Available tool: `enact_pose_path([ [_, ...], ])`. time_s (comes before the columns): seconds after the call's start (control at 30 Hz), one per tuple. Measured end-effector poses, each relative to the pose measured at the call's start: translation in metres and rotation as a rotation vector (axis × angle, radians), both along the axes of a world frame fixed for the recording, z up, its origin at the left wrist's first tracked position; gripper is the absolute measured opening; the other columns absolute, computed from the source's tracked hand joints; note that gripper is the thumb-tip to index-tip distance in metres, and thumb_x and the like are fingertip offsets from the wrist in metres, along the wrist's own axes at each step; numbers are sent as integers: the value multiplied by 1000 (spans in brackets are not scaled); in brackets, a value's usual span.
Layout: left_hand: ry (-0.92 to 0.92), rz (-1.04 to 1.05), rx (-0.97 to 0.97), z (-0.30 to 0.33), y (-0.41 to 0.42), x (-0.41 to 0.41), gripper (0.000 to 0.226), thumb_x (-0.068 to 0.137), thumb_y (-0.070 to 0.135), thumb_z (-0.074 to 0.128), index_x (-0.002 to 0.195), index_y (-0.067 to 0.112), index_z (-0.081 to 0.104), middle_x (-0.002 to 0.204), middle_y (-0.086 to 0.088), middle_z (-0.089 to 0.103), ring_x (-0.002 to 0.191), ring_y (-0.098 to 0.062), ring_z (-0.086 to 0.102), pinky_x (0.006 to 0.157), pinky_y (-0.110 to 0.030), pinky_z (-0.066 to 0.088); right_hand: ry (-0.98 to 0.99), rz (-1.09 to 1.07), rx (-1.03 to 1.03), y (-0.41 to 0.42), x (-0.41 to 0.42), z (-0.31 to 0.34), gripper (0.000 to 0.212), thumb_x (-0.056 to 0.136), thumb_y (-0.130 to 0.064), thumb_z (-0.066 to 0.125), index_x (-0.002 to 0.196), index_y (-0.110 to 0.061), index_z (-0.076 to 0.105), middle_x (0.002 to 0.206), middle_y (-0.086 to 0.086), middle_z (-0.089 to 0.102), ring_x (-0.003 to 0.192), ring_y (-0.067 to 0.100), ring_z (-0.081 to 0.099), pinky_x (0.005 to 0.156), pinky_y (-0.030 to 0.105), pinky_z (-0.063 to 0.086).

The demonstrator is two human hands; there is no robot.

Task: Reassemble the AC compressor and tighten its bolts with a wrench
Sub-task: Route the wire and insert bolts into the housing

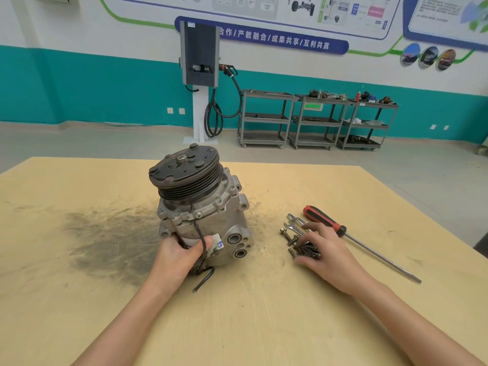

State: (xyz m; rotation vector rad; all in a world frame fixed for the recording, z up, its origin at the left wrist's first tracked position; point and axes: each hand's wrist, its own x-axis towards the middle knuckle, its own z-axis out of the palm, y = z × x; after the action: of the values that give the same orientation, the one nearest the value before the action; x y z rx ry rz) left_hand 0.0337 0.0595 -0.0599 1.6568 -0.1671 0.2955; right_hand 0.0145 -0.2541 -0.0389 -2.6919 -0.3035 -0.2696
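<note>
The AC compressor (203, 207) stands tilted near the middle of the desk (264, 313), pulley up and leaning far-left, with the left hand (179, 257) clamped around its near, lower body. Should that hold slacken, the heavy top could roll it over. The right hand (320, 249) curls over the pile of bolts (303, 249), apparently gathering some; a careless sweep could scatter them toward the wrench (293, 225) and screwdriver (343, 233). Open room lies left and near; the right edge sits close behind the screwdriver.
</note>
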Motion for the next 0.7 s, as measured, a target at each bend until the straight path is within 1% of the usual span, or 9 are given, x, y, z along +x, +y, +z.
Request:
enact_pose_path([
  [0.1, 12, -7, 6, 1, 0, 0, 10, 89, 4, 67, 90, 13, 71, 67, 24, 68, 68, 17, 60, 64, -2, 42, -12, -34, -59, 8, 1, -3, 20, 84, -45, 70, 96, -32, 61, 141, -8, 39, 136, 12, 27, 108, 36, 28],
  [0.17, 9, -16, 6, 2, -1, -1, 13, 90, 4, 66, 88, 16, 71, 67, 26, 69, 69, 17, 60, 64, -2, 42, -31, -62, -67, 12, 3, -3, 14, 87, -40, 69, 96, -31, 63, 142, -6, 40, 137, 13, 28, 108, 36, 28],
  [0.27, 1, -23, 8, 3, -1, -3, 18, 90, 4, 66, 85, 21, 71, 70, 26, 70, 72, 15, 62, 66, -3, 44, -63, -91, -78, 18, 5, 3, 8, 90, -29, 68, 96, -25, 67, 132, -5, 51, 129, 17, 43, 103, 36, 35],
  [0.33, 6, -24, 12, 4, -1, -4, 22, 90, 5, 67, 77, 22, 69, 65, 24, 68, 67, 14, 60, 63, -4, 43, -128, -85, 123, 25, 4, 16, 5, 90, -17, 68, 91, -22, 66, 108, -7, 66, 109, 16, 61, 90, 25, 44],
  [0.4, 18, -18, 19, 3, 0, -3, 25, 90, 4, 67, 73, 23, 68, 63, 24, 67, 64, 13, 59, 60, -4, 42, -140, -54, 463, 38, 0, 40, 16, 90, -8, 66, 86, -23, 64, 83, -8, 72, 89, 11, 70, 75, 13, 48],
  [0.47, 30, -17, 16, 4, -1, -3, 27, 89, 2, 67, 71, 23, 68, 61, 24, 66, 61, 13, 59, 59, -4, 42, -156, 52, 664, 54, -4, 67, 17, 91, -6, 64, 91, -23, 65, 82, -6, 74, 84, 9, 71, 74, 14, 51],
  [0.57, 26, -49, -6, 8, -3, -5, 32, 87, 4, 70, 62, 24, 68, 60, 22, 66, 60, 12, 59, 59, -4, 42, -182, 247, 659, 85, -8, 103, 19, 91, -6, 64, 99, -23, 68, 90, -10, 73, 88, 7, 69, 79, 18, 53],
  [0.63, 22, -74, -44, 11, -2, -7, 7, 79, 22, 74, 72, 24, 72, 71, 22, 71, 70, 11, 63, 65, -5, 45, -187, 296, 617, 103, -5, 117, 19, 92, -7, 64, 99, -24, 69, 88, -12, 72, 87, 6, 67, 79, 21, 53],
  [0.7, 3, -100, -64, 12, -1, -9, 25, 71, 36, 71, 93, 23, 72, 89, 21, 75, 88, 7, 67, 75, -8, 48, -188, 298, 593, 117, -2, 126, 18, 92, -9, 64, 99, -24, 69, 86, -12, 71, 85, 7, 65, 78, 25, 54],
])
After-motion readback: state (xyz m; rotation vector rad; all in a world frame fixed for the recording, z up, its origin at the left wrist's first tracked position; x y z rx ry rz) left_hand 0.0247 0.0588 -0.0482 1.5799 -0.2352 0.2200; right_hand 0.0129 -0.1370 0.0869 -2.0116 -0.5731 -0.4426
